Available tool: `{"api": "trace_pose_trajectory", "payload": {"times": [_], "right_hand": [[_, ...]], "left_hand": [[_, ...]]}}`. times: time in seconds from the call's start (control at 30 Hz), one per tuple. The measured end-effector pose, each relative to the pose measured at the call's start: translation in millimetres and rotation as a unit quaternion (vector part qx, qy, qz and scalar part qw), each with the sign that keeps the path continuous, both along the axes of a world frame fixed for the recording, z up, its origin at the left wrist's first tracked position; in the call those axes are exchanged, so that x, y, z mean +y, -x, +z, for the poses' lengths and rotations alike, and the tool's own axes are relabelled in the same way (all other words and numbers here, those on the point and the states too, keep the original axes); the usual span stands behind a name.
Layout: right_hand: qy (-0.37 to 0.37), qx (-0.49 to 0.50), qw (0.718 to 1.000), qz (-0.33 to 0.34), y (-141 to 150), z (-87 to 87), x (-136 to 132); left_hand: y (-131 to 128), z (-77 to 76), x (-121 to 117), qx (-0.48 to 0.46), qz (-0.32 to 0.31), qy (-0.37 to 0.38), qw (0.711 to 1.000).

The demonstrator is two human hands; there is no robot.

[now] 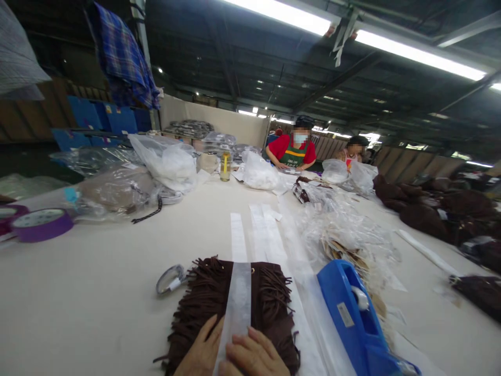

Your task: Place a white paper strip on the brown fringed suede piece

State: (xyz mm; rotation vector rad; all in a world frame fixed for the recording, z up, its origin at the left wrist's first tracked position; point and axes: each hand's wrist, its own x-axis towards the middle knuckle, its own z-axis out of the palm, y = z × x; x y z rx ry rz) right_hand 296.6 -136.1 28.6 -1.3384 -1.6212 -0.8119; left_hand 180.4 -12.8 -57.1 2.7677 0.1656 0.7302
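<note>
A dark brown fringed bag (203,303) lies on the white table (97,282) right before me. A white paper strip (238,297) runs lengthwise over its middle. My left hand (201,351) lies flat on the bag at the strip's left edge, fingers stretched out. My right hand (252,356) presses down on the strip's near end, its fingers lying flat and together. Neither hand grips anything. A small roll of clear tape (171,278) lies just left of the bag.
A blue tape dispenser (354,313) stands at my right. More white strips (266,235) and clear plastic bags (344,230) lie beyond. Purple tape rolls (39,223) sit far left. Brown bags (438,209) pile at right. Two people (295,149) work at the far end.
</note>
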Motion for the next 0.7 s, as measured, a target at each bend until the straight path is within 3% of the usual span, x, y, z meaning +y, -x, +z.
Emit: {"api": "trace_pose_trajectory", "payload": {"times": [0.07, 0.17, 0.43, 0.7], "right_hand": [[0.027, -0.063, 0.998, 0.009, -0.2, -20.9, -9.2], [0.076, -0.096, 0.992, 0.027, -6.3, -25.5, -20.0], [0.137, -0.12, 0.982, 0.058, -3.8, -21.8, -33.6], [0.156, -0.13, 0.978, 0.047, -0.6, -21.4, -37.8]], "left_hand": [[2.7, 8.6, -4.1, -0.002, -0.017, -0.067, 0.998], [8.1, 25.3, -11.9, 0.003, -0.004, -0.105, 0.994], [20.3, 44.2, -21.2, -0.02, -0.011, -0.008, 1.0], [26.6, 58.3, -23.4, 0.08, 0.01, 0.017, 0.997]]}}
